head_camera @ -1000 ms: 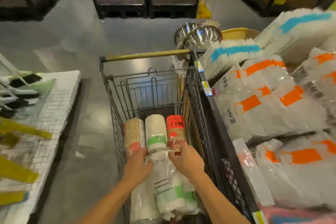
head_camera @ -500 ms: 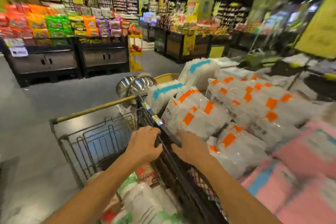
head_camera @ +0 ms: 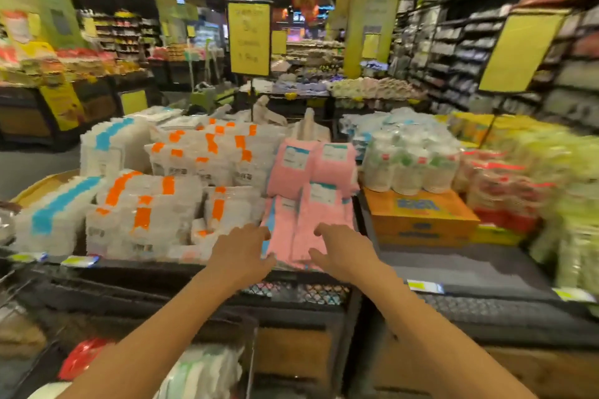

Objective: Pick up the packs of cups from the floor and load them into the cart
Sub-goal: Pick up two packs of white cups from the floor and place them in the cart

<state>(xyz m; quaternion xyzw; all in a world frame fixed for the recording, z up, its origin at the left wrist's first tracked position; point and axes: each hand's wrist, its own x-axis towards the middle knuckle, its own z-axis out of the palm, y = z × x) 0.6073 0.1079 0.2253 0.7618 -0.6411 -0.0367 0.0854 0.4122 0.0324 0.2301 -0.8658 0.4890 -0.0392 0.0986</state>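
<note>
**Head view, hands between 2 loads.** Both arms are reaching forward over the front rim of a display bin (head_camera: 162, 269). The left hand (head_camera: 241, 253) and the right hand (head_camera: 340, 253) are hovering side by side. Their fingers are loosely spread and slightly bent, and neither is gripping anything. The fingertips are lying over the near edge of the pink packs (head_camera: 311, 204), but blur is hiding whether they are touching.

The cart (head_camera: 251, 353) is showing at lower left, beneath the left forearm. It is carrying packs of cups (head_camera: 204, 369): 1 white-and-green sleeve is lying uppermost, with a red-wrapped one just beside it. The only floor (head_camera: 35, 165) in view is a grey strip far left, and no pack is lying on it. White packs with orange labels (head_camera: 152, 204) are filling the bin to the left of the pink ones.

**Judgement.** Part of the load is sitting in the cart, and the hands are free for another pick. To do this well, the person should:

- drop the gaze to the floor beside the cart before reaching;
- leave the shelf stock alone;
- take each sleeve with 2 hands near its middle, since a long film-wrapped stack is likely to sag or slip from 1 end;
- lay it lengthwise alongside those already in the cart.
</note>
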